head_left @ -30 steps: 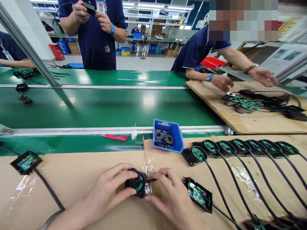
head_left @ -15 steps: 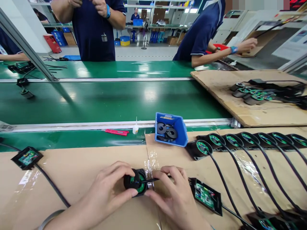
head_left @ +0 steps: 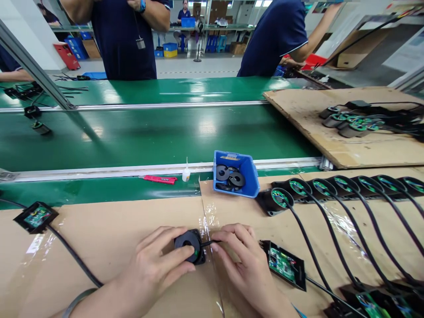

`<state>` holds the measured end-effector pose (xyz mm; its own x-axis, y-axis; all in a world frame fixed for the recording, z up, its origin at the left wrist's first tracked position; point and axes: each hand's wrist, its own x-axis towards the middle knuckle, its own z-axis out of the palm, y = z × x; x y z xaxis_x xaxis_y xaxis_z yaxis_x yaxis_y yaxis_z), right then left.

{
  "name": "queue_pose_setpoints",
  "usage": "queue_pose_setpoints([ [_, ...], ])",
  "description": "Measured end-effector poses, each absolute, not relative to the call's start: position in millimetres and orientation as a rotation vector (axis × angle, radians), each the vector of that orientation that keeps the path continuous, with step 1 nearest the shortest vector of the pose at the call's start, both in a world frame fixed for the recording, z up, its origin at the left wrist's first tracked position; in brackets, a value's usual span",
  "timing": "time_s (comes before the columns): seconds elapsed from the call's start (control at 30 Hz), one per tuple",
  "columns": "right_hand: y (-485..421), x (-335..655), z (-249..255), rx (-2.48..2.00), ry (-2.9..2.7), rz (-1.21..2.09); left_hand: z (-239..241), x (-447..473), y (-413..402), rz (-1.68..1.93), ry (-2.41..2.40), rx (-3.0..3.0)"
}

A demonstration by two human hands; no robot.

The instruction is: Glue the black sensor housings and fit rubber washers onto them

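My left hand [head_left: 159, 258] grips a black ring-shaped cover [head_left: 183, 240], its fingers bent round the rim and one fingertip at the centre hole. The cover lies tilted over a black square-based housing [head_left: 202, 257], hiding most of the green board inside. A black cable [head_left: 208, 243] runs from the housing to my right hand [head_left: 243, 260], which pinches it between thumb and fingers. Just right of that hand rests an open black box with a green circuit board [head_left: 283, 264].
A blue bin [head_left: 252, 179] holds several black ring covers [head_left: 236, 179]. Near it lie a red cutter [head_left: 160, 179] and a small white bottle [head_left: 186, 174]. Several cabled housings [head_left: 281, 199] line the right. Another boxed board [head_left: 36, 217] sits left. Two co-workers stand across the green belt [head_left: 149, 137].
The ring cover has turned over the housing, so its flat face now shows and less green board is visible. My right hand has drawn slightly away from the housing along the cable.
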<state>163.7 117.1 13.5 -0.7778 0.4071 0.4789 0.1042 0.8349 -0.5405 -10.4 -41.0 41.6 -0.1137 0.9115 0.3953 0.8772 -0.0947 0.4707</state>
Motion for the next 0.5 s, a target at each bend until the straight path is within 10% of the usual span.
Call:
queue_pose_setpoints([
  [0.5,113.5,166.1,16.3,-0.363,-2.354,0.736,36.9,-2.7,-33.2,1.080,2.165,2.210],
])
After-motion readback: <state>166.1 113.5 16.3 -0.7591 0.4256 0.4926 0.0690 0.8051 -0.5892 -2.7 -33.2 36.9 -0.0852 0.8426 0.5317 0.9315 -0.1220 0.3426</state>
